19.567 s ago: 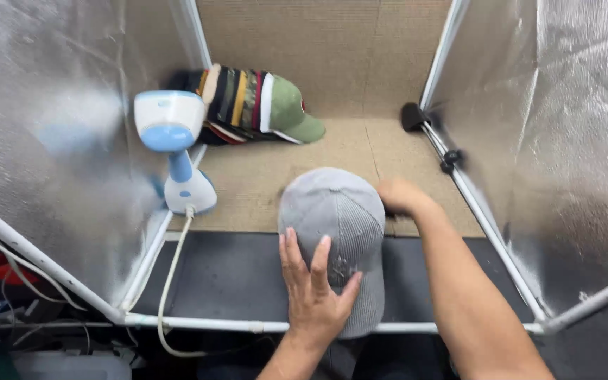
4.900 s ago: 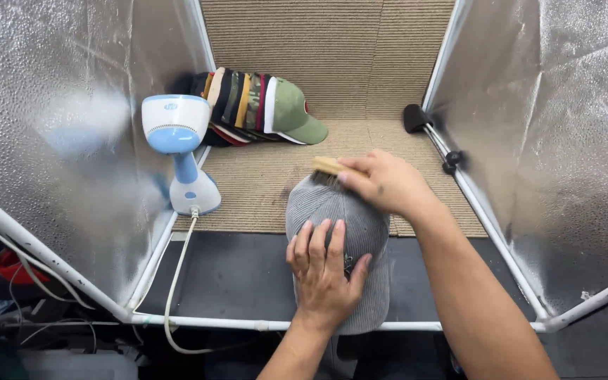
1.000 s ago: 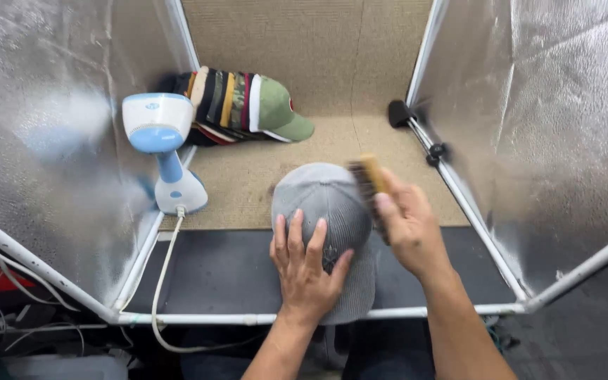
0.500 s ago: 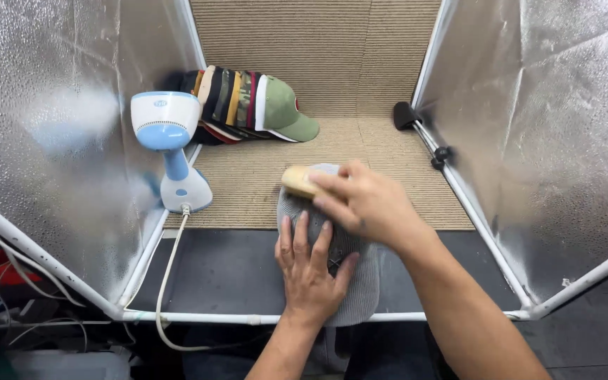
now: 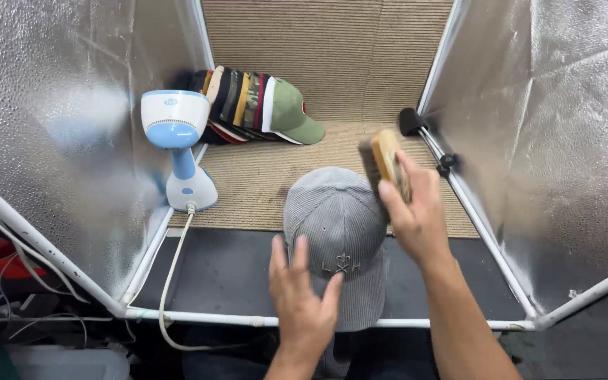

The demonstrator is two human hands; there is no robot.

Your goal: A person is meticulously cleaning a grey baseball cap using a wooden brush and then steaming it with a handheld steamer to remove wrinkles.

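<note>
A grey corduroy cap [image 5: 339, 225] with a small stitched emblem sits in front of me, its brim pointing toward me. My left hand [image 5: 302, 294] rests flat on the brim side, fingers spread, steadying it. My right hand [image 5: 413, 207] grips a wooden-backed brush [image 5: 383, 160], raised just off the cap's upper right side with the bristles facing left.
A stack of several caps [image 5: 255, 105] leans at the back left. A white and blue handheld steamer [image 5: 177, 144] stands on the left, its cord [image 5: 170, 281] trailing toward me. Silver reflective panels on white pipe frames [image 5: 487, 232] wall both sides. A black clamp [image 5: 411, 121] sits at right.
My right hand has swept the brush from the cap's upper left across to its right side and lifted it. The left hand has slid slightly lower on the cap.
</note>
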